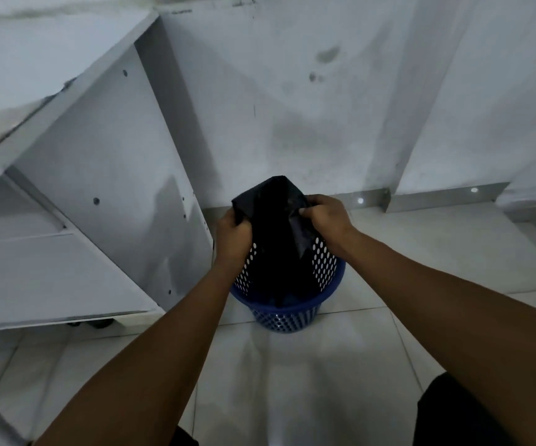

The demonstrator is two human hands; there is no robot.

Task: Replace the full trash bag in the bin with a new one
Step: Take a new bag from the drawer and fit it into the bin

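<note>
A blue perforated plastic bin (292, 304) stands on the tiled floor near the wall. A black trash bag (273, 220) hangs over and into its mouth, its top bunched above the rim. My left hand (232, 235) grips the bag's left edge. My right hand (326, 217) pinches the bag's right edge, fingers curled into the plastic. Both hands hold the bag just above the bin. What lies inside the bin is hidden by the bag.
A white cabinet (109, 194) stands close to the left of the bin, its side panel almost touching it. A stained white wall (308, 107) with a metal skirting strip (446, 196) is right behind. Pale floor tiles (292, 381) spread in front.
</note>
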